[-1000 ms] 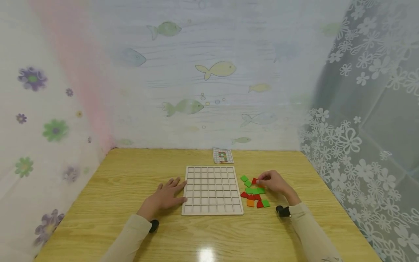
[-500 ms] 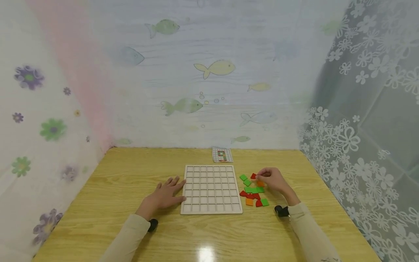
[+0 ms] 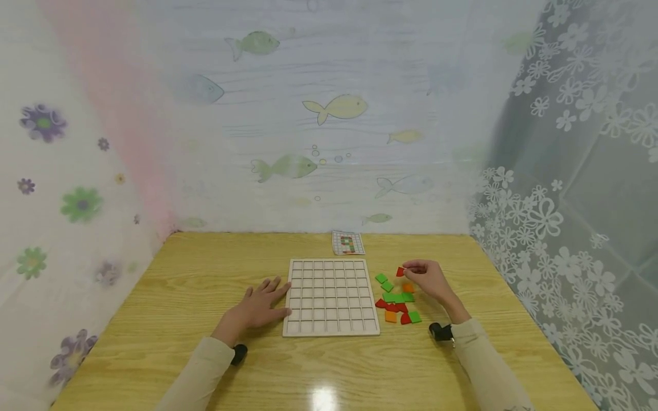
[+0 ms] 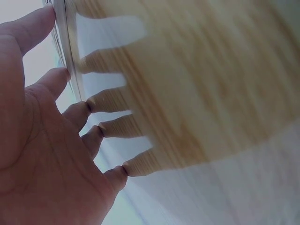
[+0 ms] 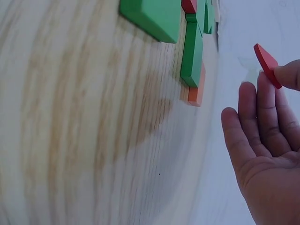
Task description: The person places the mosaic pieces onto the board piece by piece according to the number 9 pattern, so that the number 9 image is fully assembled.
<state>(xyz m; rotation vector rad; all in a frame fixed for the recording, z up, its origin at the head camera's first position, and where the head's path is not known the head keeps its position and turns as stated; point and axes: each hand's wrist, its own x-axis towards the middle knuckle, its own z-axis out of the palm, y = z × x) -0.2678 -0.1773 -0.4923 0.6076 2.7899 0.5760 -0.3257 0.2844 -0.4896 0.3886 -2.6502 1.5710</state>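
Between thumb and fingers, my right hand (image 3: 429, 281) pinches a red tile (image 5: 267, 65), held just above the table behind the scattered pieces. My left hand (image 3: 261, 306) lies with fingers spread, thumb and a fingertip touching the left edge of the white grid board (image 3: 331, 331). In the left wrist view the fingertips of the left hand (image 4: 51, 140) rest on the tabletop. To the board's right lie green tiles (image 3: 394, 297), several red tiles (image 3: 390, 307), an orange tile (image 3: 391, 317) and another orange tile (image 3: 408, 288) close under the right hand.
A small printed card (image 3: 348, 243) with a coloured grid pattern lies behind the board near the wall. The wooden table (image 3: 205, 257) meets a fish-patterned wall (image 3: 329, 137) at its back edge.
My right hand has lifted the red tile from the pile and moved it slightly away from me, uncovering an orange tile. The left hand has stayed by the board.
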